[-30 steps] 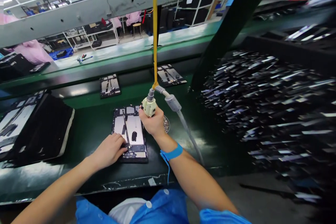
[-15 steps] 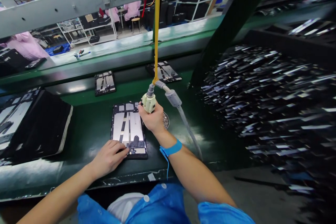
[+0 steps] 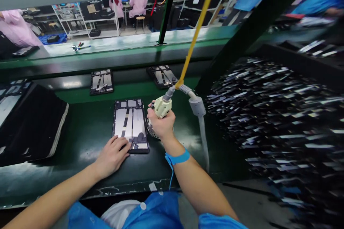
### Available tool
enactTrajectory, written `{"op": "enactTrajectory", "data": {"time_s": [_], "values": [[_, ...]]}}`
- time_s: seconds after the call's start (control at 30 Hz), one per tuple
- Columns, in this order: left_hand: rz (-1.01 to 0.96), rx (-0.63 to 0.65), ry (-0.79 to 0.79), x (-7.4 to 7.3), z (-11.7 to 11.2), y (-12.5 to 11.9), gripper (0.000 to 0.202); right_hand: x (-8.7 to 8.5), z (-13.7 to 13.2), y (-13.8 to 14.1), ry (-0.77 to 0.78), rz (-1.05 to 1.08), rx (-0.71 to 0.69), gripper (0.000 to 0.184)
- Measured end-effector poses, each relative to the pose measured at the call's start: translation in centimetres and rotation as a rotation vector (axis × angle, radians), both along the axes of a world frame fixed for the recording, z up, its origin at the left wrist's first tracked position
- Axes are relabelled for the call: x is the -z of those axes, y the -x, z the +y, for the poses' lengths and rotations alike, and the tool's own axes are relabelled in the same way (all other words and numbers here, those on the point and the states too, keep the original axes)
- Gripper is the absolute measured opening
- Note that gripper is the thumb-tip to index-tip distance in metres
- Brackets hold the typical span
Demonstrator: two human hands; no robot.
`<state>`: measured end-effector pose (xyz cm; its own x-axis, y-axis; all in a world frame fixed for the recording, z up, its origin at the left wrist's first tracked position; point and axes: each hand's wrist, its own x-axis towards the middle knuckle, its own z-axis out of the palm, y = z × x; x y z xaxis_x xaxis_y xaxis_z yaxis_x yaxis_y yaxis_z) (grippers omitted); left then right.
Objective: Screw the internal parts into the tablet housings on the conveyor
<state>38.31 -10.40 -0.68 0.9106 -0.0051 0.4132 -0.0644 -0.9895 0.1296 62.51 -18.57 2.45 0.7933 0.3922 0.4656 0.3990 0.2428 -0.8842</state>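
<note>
My right hand (image 3: 164, 127) is wrapped round a cream electric screwdriver (image 3: 162, 106), whose grey cable leaves from its top. A yellow cord (image 3: 199, 25) runs from there up to the beam. The screwdriver's tip is hidden below my hand, over a round dish (image 3: 151, 131) of small metal parts. Just left of the dish lies an opened tablet (image 3: 139, 121), its silver inside and dark ribbon strips facing up. Fingers stretched out, my left hand (image 3: 114, 154) rests on the tablet's lower left corner. A blue band (image 3: 181, 157) circles my right wrist.
Two more opened tablets, one left (image 3: 101, 82) and one right (image 3: 162, 76), lie at the back of the green bench. A black padded stack (image 3: 34, 125) stands at left. Many blurred dark strips (image 3: 263, 114) fill the right side. A dark post (image 3: 239, 39) slants behind.
My right hand has moved the screwdriver right, from above the tablet's edge to over the dish, and tilted it. My left hand stays at the tablet's lower left. The view has shifted.
</note>
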Motion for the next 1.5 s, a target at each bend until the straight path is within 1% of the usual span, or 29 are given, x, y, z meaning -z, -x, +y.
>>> {"op": "enactTrajectory", "data": {"time_s": [0.1, 0.17, 0.27, 0.4, 0.5, 0.63, 1.0, 1.13, 1.3, 1.5], "values": [[-0.046, 0.004, 0.048, -0.1, 1.1, -1.7, 0.021, 0.2, 0.0, -0.3, 0.004, 0.037, 0.004, 0.023], [-0.081, 0.015, 0.082, 0.1, 1.4, -2.2, 0.019, 0.4, 0.0, -0.4, 0.002, 0.053, 0.006, 0.024], [-0.098, 0.008, 0.117, 0.6, 1.4, -2.4, 0.020, 0.3, -0.1, -0.4, 0.006, 0.075, 0.015, 0.024], [-0.106, -0.046, 0.130, 1.1, 2.1, -2.7, 0.024, -0.5, -0.3, -0.2, -0.007, 0.083, 0.033, 0.022], [-0.123, -0.027, 0.182, 1.1, 3.0, -3.0, 0.026, -1.1, -0.3, -0.1, -0.012, 0.080, 0.034, 0.020], [-0.141, -0.015, 0.260, 1.2, 3.7, -3.0, 0.021, -1.3, -0.2, 0.0, -0.003, 0.080, 0.045, 0.017], [-0.131, -0.066, 0.336, 1.9, 3.7, -2.9, 0.019, -0.8, 0.3, 0.2, 0.018, 0.056, 0.034, 0.015], [-0.125, -0.062, 0.346, 1.8, 3.7, -2.9, 0.020, -0.6, 0.4, 0.2, 0.015, 0.065, 0.018, 0.015], [-0.117, -0.058, 0.355, 1.7, 3.7, -2.8, 0.020, -0.4, 0.4, 0.2, 0.041, 0.051, 0.021, 0.016], [-0.123, -0.066, 0.375, 1.8, 3.6, -2.8, 0.021, 0.0, 0.4, 0.2, 0.037, 0.065, 0.027, 0.017]]}}
